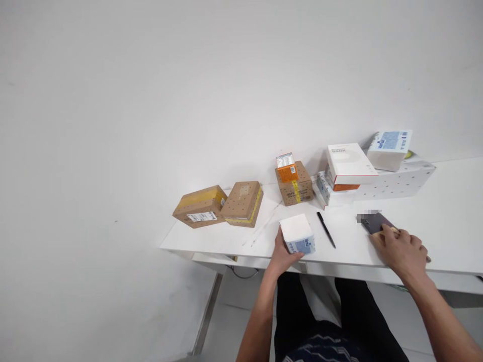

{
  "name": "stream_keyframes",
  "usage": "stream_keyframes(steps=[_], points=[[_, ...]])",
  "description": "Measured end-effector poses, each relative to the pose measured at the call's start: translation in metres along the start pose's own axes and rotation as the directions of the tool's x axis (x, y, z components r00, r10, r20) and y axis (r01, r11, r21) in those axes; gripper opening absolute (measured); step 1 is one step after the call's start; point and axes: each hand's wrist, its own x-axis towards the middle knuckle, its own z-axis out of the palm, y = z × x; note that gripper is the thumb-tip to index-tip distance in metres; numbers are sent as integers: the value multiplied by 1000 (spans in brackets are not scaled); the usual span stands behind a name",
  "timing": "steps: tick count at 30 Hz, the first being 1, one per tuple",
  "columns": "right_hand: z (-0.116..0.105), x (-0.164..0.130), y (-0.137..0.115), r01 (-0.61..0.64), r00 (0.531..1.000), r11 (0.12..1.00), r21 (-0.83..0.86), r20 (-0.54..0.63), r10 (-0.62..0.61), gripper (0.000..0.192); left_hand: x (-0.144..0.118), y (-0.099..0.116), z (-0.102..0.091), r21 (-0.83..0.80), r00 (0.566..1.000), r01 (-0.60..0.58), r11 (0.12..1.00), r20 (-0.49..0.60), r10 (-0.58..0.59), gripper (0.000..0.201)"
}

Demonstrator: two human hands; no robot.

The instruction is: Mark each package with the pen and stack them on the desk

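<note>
My left hand (282,254) grips a small white box with a blue label (297,234) at the near edge of the white table (211,241). To the right, my right hand (400,249) rests on a dark phone (373,221) that lies flat on the table, with the fingers curled over its near end. A black pen (326,229) lies between the two hands.
Along the back stand two brown cardboard boxes (199,206) (243,203), a third brown box (295,188) with a small orange box (287,167) on it, a white-and-red box (349,164), a long white dotted box (396,183) and a white-blue pack (390,148). A white wall rises behind.
</note>
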Motion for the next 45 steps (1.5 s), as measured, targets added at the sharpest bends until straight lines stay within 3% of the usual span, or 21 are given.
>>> stream_keyframes(steps=[4,7,11,13,16,21,26,29,33,35,37,40,43,45], points=[[-3,-5,1,23,998,998,53,-59,-20,55,1,2,9,-66,1000,-23,998,-6,22,88],[-10,-9,0,35,990,988,153,-142,-13,51,-3,12,0,-92,997,-23,995,-80,16,83],[-19,-15,-7,201,967,937,284,-212,-143,56,-4,42,-38,-86,973,-64,994,-226,43,84],[-20,-17,-15,259,955,905,337,-230,-187,56,3,61,-63,-109,939,-68,992,-343,27,76],[-17,-20,-33,298,949,869,394,-216,-228,56,25,86,-101,-206,880,-30,978,-470,-72,60],[-9,-20,-59,324,946,816,479,-180,-270,54,76,107,-153,-45,802,111,993,-586,-116,44],[-2,-18,-67,324,946,793,515,-154,-287,51,99,105,-179,126,758,237,963,-645,-102,39],[3,-15,-66,289,956,779,556,-131,-262,49,96,107,-182,271,730,254,928,-683,0,42],[11,-8,-63,149,987,725,673,-55,-151,44,92,115,-166,482,656,199,853,-712,250,50],[14,-5,-62,82,996,690,719,-37,-80,44,94,120,-145,631,643,123,766,-639,423,48],[15,-3,-61,41,999,663,748,-26,-32,44,102,125,-115,757,673,10,654,-489,556,44],[16,-4,-60,24,999,636,771,-6,-31,41,122,133,-61,806,752,-152,572,-282,596,49],[15,-5,-60,1,999,604,797,26,-37,36,148,141,-7,784,837,-146,603,-227,498,64],[12,-6,-61,-35,998,557,830,55,-20,33,166,145,23,779,860,-110,617,-237,452,73]])
